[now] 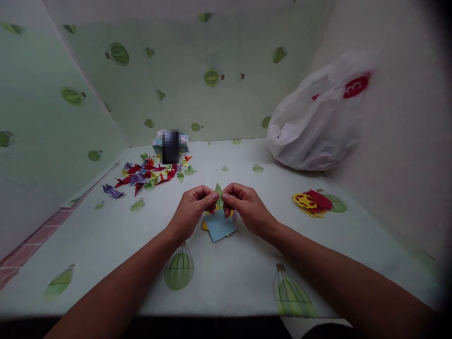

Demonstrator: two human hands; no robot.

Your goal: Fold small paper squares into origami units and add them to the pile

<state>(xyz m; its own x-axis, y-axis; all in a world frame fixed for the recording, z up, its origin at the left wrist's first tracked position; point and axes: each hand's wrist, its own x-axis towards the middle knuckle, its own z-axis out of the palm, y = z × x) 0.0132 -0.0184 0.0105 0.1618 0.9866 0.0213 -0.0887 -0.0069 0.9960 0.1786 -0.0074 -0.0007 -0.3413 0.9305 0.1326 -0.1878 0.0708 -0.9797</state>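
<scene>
Between my two hands is a small folded piece of green origami paper (pixel 219 192), its pointed tip facing up and away from me. My left hand (pixel 199 202) pinches its left side between thumb and fingers. The right side is pinched in the same way by my right hand (pixel 242 202). Just below the hands lies a loose stack of square paper sheets (pixel 221 227), light blue on top, with yellow edges showing beneath. The fingers cover the lower part of the green piece.
A pile of colourful folded paper cranes (pixel 148 174) lies at the back left, before a tissue box (pixel 184 142) and a blurred dark object. Red and yellow paper cutouts (pixel 310 203) lie to the right. A white plastic bag (pixel 318 122) stands at the back right against the wall.
</scene>
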